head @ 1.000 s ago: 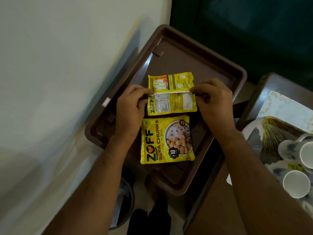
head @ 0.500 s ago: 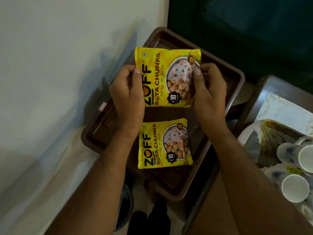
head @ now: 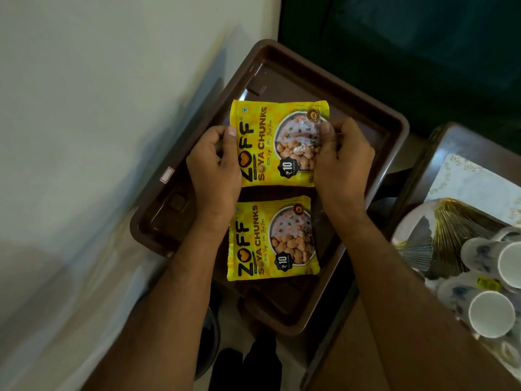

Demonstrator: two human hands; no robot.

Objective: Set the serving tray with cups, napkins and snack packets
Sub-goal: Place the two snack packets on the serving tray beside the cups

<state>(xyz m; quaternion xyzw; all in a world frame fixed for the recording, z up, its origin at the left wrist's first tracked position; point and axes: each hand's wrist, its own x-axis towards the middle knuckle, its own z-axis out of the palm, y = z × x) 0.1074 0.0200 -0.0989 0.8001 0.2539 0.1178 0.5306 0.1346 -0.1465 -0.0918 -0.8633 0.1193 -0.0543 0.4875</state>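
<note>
A brown serving tray (head: 366, 131) lies in the middle of the head view. On its near part a yellow soya chunks packet (head: 270, 238) lies flat, front side up. Both hands hold a second yellow snack packet (head: 265, 142) over the tray's middle, just beyond the first one and front side up. My left hand (head: 214, 167) pinches its left edge, thumb on top. My right hand (head: 341, 162) pinches its right edge. Two white cups (head: 490, 292) lie on their sides at the right on a plate. A white patterned napkin (head: 473, 179) lies beyond them.
A pale wall runs along the left of the tray. A dark wooden side table (head: 439, 142) stands to the right and bears a white plate (head: 406, 230) with gold fan-shaped pieces (head: 456, 221). A dark bin (head: 208, 342) sits on the floor below.
The held packet was turned from its back side to front side up, lifted, and has now come down lower toward the tray, just beyond the lying packet.
</note>
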